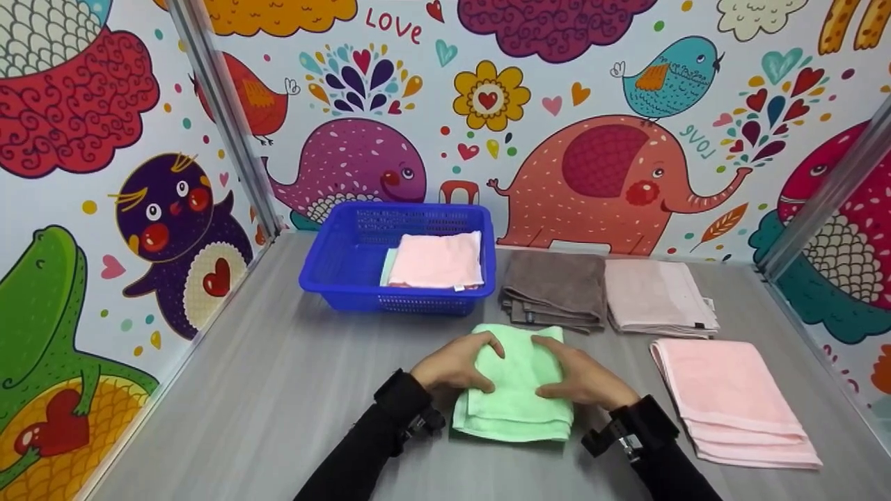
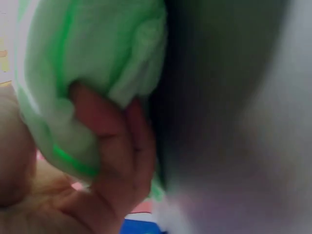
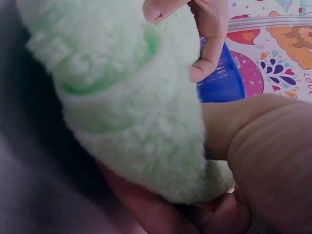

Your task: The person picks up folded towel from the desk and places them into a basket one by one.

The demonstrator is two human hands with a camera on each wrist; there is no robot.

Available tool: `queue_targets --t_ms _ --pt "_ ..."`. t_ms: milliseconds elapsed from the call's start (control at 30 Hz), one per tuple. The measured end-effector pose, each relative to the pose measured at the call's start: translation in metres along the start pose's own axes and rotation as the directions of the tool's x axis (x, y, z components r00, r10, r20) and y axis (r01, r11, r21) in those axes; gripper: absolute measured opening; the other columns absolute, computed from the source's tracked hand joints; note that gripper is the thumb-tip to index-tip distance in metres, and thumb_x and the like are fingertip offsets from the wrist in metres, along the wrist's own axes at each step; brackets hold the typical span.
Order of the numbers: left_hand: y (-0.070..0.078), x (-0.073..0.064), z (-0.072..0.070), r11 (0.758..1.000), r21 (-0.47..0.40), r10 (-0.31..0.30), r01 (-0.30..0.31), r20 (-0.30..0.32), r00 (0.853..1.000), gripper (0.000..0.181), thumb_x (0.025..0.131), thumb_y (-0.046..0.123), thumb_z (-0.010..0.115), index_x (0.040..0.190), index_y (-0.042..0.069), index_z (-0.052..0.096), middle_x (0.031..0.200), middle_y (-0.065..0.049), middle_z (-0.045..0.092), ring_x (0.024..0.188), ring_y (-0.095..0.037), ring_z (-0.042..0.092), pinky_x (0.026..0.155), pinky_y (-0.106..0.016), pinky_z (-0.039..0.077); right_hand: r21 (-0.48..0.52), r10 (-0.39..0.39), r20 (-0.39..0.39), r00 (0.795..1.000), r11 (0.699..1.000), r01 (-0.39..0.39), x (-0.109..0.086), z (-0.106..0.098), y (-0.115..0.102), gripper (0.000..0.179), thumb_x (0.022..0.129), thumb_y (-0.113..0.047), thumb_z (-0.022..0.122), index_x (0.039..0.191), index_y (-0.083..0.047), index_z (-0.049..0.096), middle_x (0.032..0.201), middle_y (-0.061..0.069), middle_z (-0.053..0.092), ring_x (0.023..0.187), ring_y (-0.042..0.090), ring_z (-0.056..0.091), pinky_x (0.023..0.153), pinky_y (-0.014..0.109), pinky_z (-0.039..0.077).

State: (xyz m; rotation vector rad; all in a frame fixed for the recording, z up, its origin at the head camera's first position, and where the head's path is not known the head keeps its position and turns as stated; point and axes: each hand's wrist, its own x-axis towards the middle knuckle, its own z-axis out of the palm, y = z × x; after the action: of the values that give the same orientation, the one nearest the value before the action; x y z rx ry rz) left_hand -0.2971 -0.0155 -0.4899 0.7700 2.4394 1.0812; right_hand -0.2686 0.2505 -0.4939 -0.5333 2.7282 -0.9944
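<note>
A folded green towel (image 1: 518, 383) is held between both hands, just above or on the grey table in the middle of the head view. My left hand (image 1: 456, 363) grips its left side, thumb on top; in the left wrist view the fingers (image 2: 114, 141) curl under the green layers. On the right side my right hand (image 1: 585, 376) holds the towel the same way. In the right wrist view its thumb lies over the towel (image 3: 141, 126) and its fingers (image 3: 146, 204) reach beneath. Several folded layers show at the towel's near edge.
Behind the hands stands a blue plastic basket (image 1: 334, 285) holding a pink towel (image 1: 437, 259) with a green edge beneath it. A brown towel (image 1: 553, 285), a pale beige-pink towel (image 1: 654, 296) and a pink towel (image 1: 738, 396) lie folded to the right. Patterned panels (image 1: 431, 90) enclose the table (image 1: 264, 396).
</note>
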Motion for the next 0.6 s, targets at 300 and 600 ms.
queue_targets --t_ms 300,600 --pt "0.029 -0.014 -0.029 0.990 -0.039 0.127 -0.133 -0.128 0.984 0.052 0.080 0.005 0.084 0.126 0.013 0.061 0.143 -0.012 0.060 0.132 -0.028 0.054 0.112 -0.046 0.044 0.131 -0.068 -0.128 0.989 0.988 0.084 -0.012 -0.034 -0.021 0.085 0.086 -0.017 0.085 0.159 -0.013 0.040 0.162 0.021 0.040 0.148 0.042 0.038 0.117 0.065 0.033" --pt "0.035 -0.018 -0.037 0.982 0.035 0.188 -0.185 -0.182 0.965 0.053 0.081 0.010 0.083 0.128 0.011 0.061 0.138 -0.010 0.064 0.126 -0.026 0.057 0.107 -0.040 0.046 0.125 -0.077 -0.167 0.983 0.987 0.099 -0.014 -0.040 -0.031 0.083 0.087 -0.017 0.084 0.159 -0.020 0.042 0.161 0.018 0.042 0.140 0.034 0.045 0.111 0.056 0.039"
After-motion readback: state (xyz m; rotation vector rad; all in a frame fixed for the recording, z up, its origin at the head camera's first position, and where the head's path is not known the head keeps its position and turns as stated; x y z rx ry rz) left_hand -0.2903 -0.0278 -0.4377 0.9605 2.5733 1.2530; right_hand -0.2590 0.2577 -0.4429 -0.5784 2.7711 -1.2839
